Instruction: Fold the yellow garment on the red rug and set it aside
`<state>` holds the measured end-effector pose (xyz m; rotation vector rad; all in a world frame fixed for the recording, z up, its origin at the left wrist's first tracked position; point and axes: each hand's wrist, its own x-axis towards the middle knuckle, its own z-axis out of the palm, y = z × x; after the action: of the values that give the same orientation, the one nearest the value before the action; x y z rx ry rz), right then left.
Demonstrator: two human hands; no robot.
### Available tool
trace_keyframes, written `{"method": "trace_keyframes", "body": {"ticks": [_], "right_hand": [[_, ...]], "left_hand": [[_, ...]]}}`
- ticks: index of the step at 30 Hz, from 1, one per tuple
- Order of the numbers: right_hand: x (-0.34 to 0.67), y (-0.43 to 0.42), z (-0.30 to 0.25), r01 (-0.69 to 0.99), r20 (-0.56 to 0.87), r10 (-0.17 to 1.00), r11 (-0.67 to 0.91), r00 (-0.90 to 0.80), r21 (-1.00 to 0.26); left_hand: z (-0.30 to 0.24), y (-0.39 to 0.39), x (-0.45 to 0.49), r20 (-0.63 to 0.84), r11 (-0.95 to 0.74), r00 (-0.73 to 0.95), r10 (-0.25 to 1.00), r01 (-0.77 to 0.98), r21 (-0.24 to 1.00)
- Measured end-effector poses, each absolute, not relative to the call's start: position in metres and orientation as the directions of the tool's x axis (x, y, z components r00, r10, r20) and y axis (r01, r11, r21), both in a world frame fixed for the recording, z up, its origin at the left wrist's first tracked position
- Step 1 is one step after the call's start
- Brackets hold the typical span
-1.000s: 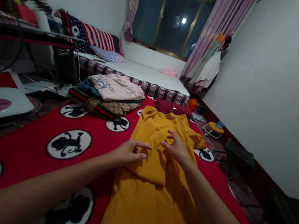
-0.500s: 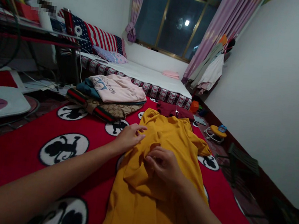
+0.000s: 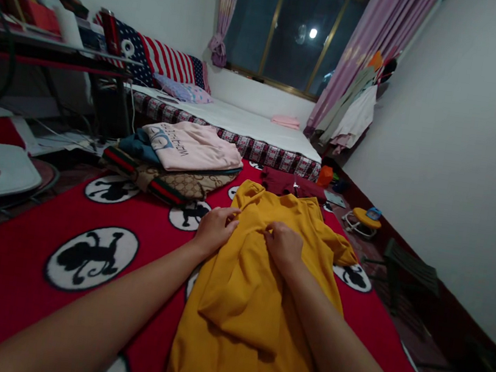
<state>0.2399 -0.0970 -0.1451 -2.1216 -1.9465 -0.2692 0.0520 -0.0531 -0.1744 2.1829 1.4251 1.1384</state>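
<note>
A mustard-yellow dress (image 3: 253,310) lies lengthwise in front of me, its neck end away from me. One sleeve (image 3: 341,248) sticks out to the right, and a loose flap of the cloth (image 3: 242,296) is folded over the middle. At the garment's left edge, just below the shoulder, my left hand (image 3: 216,229) is closed with thumb and fingers on the fabric. My right hand (image 3: 284,248) pinches the cloth at the upper middle of the front, its fingertips pointing left. Beneath the dress is a red blanket (image 3: 160,223) with black-and-white round figures.
Folded clothes (image 3: 193,147), a pink top uppermost, are stacked at the far left of the blanket. Beyond the neckline lies a maroon garment (image 3: 283,182). A patterned-edge bed (image 3: 239,120) stands under the window; a yellow stool (image 3: 366,218) and a dark folding stool (image 3: 412,264) are on the right.
My right hand has moved up and away from me, drawing the cloth flatter across the front. My left hand has come down onto the left edge, its fingers now closer together.
</note>
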Motion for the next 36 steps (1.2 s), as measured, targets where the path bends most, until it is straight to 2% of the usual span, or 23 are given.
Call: {"method": "trace_keyframes", "body": {"ticks": [2, 4, 7, 9, 13, 17, 21, 26, 29, 31, 34, 36], "right_hand": [[0.244, -0.096, -0.148, 0.992, 0.281, 0.952, -0.127, 0.124, -0.008], [0.249, -0.095, -0.149, 0.988, 0.292, 0.944, -0.151, 0.151, -0.025], [0.254, -0.093, -0.149, 0.988, 0.349, 0.928, -0.093, 0.131, -0.123], [0.251, -0.090, -0.149, 0.991, 0.351, 0.933, -0.032, 0.077, -0.132], [0.240, -0.084, -0.146, 1.000, 0.282, 0.959, -0.019, 0.019, -0.002], [0.244, -0.082, -0.137, 0.997, 0.341, 0.939, -0.066, 0.046, 0.046], [0.261, -0.085, -0.135, 0.992, 0.425, 0.897, -0.130, 0.122, -0.012], [0.270, -0.079, -0.138, 0.971, 0.292, 0.927, -0.237, 0.234, -0.025], [0.272, -0.059, -0.134, 0.955, 0.318, 0.905, -0.233, 0.282, -0.184], [0.273, -0.039, -0.131, 0.904, 0.307, 0.900, -0.177, 0.308, -0.389], [0.269, -0.009, -0.133, 0.696, 0.161, 0.921, -0.146, 0.356, -0.703], [0.262, 0.008, -0.136, 0.594, 0.090, 0.929, -0.153, 0.359, -0.789]], "left_hand": [[-0.174, -0.054, 0.053, 0.459, -0.478, 0.202, 0.865, 0.611, 0.631], [-0.175, -0.054, 0.055, 0.458, -0.484, 0.207, 0.864, 0.587, 0.648], [-0.176, -0.053, 0.059, 0.446, -0.474, 0.200, 0.873, 0.565, 0.675], [-0.178, -0.052, 0.060, 0.437, -0.465, 0.191, 0.879, 0.546, 0.697], [-0.178, -0.051, 0.060, 0.430, -0.459, 0.171, 0.886, 0.447, 0.768], [-0.176, -0.052, 0.061, 0.470, -0.495, 0.155, 0.869, 0.302, 0.815], [-0.177, -0.054, 0.064, 0.461, -0.516, 0.236, 0.855, 0.304, 0.801], [-0.177, -0.055, 0.067, 0.452, -0.575, 0.363, 0.815, 0.410, 0.708], [-0.176, -0.057, 0.067, 0.451, -0.580, 0.371, 0.812, 0.431, 0.691], [-0.175, -0.058, 0.067, 0.436, -0.572, 0.375, 0.818, 0.441, 0.692], [-0.176, -0.059, 0.067, 0.432, -0.571, 0.382, 0.817, 0.436, 0.695], [-0.176, -0.060, 0.066, 0.424, -0.565, 0.387, 0.819, 0.418, 0.711]]}}
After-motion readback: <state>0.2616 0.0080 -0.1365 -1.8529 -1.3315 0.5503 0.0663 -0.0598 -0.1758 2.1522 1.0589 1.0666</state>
